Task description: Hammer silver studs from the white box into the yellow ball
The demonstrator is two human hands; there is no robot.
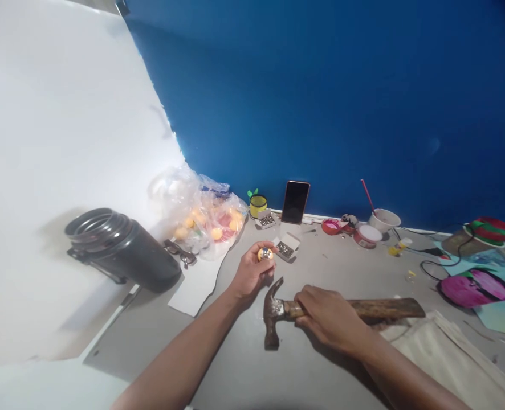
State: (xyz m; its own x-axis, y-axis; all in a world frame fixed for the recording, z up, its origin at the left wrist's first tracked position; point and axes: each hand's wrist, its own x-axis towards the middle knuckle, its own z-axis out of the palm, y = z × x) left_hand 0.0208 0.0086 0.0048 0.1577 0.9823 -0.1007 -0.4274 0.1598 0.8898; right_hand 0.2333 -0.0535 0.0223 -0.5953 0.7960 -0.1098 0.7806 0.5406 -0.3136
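Observation:
My left hand (252, 270) has its fingers closed around a small yellow-orange ball (264, 254) with shiny metal bits on its upper face. My right hand (327, 313) is wrapped around the wooden handle of a claw hammer (273, 316), near its head. The rusty head points left, claw upward in the view, a little below my left hand. Just beyond my left hand lies an open small box (287, 248) of small metal pieces. A second such box (266, 219) stands behind it. Whether the hammer touches the table cannot be seen clearly.
A large dark flask (124, 247) stands open at left, beside a clear plastic bag (218, 219) of orange balls. A phone (296, 202) leans on the blue wall. Paint tubs, a white cup (384, 219) and a pink painted piece (475, 287) are right. Cloth (444, 347) lies under my right forearm.

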